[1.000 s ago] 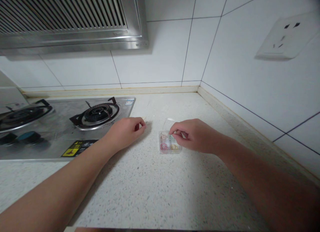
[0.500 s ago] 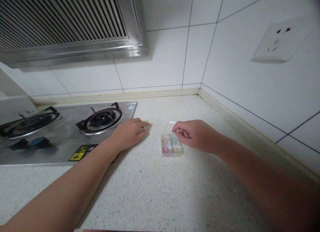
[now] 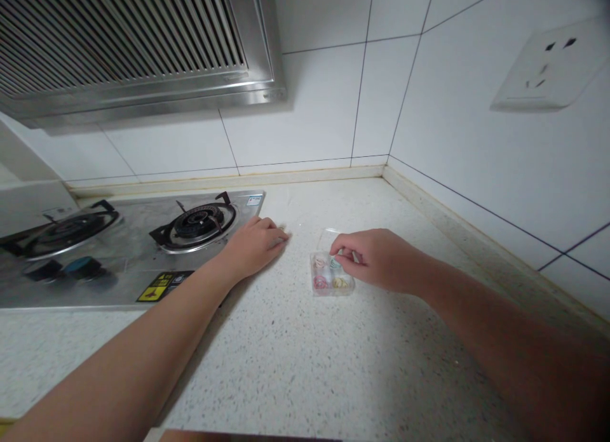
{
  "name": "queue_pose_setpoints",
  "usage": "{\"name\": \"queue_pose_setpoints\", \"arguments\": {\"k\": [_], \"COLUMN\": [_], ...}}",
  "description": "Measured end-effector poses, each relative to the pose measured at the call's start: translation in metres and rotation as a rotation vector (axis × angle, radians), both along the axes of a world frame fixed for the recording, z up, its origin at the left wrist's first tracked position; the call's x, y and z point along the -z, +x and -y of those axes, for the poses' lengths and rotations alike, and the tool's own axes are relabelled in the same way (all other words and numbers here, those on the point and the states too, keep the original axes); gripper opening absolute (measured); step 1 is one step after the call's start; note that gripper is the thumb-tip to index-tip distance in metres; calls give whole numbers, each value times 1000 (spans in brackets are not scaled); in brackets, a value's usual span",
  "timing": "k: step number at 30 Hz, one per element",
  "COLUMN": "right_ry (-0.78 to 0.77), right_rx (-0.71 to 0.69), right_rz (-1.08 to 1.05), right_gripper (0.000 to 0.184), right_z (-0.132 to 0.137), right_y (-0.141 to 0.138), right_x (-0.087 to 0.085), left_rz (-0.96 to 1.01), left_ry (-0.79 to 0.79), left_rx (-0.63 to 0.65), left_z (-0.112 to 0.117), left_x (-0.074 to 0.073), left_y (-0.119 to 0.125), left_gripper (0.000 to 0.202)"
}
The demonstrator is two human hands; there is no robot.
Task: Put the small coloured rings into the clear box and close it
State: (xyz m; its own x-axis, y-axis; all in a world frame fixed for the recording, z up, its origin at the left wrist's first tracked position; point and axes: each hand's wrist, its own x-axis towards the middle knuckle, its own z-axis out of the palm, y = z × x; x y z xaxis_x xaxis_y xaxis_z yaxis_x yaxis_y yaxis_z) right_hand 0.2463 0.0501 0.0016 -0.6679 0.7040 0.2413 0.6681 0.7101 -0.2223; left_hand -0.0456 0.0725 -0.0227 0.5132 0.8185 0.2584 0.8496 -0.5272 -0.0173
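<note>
A small clear plastic box [image 3: 332,291] lies on the counter with its see-through lid [image 3: 328,234] raised at the far side. Its compartments hold coloured loops like small rubber bands: pink loops [image 3: 319,282], yellow loops [image 3: 339,282], pale red loops [image 3: 319,262] and green loops [image 3: 334,262]. My right hand [image 3: 369,256] is over the far right compartment, thumb and fingers closed in a pinch; anything between them is too small to make out. My left hand [image 3: 257,244] rests on the counter left of the box, fingers drawn together by a tiny pale thing I cannot identify.
A steel gas stove [image 3: 133,239] with two burners and knobs is on the left, beneath a range hood [image 3: 143,48]. White tiled walls meet at the back right corner. A socket [image 3: 553,67] is on the right wall.
The fingers of my left hand have drawn closer together. My right hand stays pinched at the far right compartment. The whole view has shifted slightly.
</note>
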Motion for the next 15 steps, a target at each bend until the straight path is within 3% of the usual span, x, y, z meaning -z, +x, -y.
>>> {"name": "queue_pose_setpoints", "arguments": {"k": [15], "right_ry": [2], "right_rx": [39], "right_rz": [-7], "right_gripper": [18], "right_z": [2], "right_y": [-1], "right_x": [-2], "left_rz": [61], "left_ry": [-38], "left_rx": [20], "left_z": [8], "left_x": [-5], "left_y": [8], "left_gripper": [13]}}
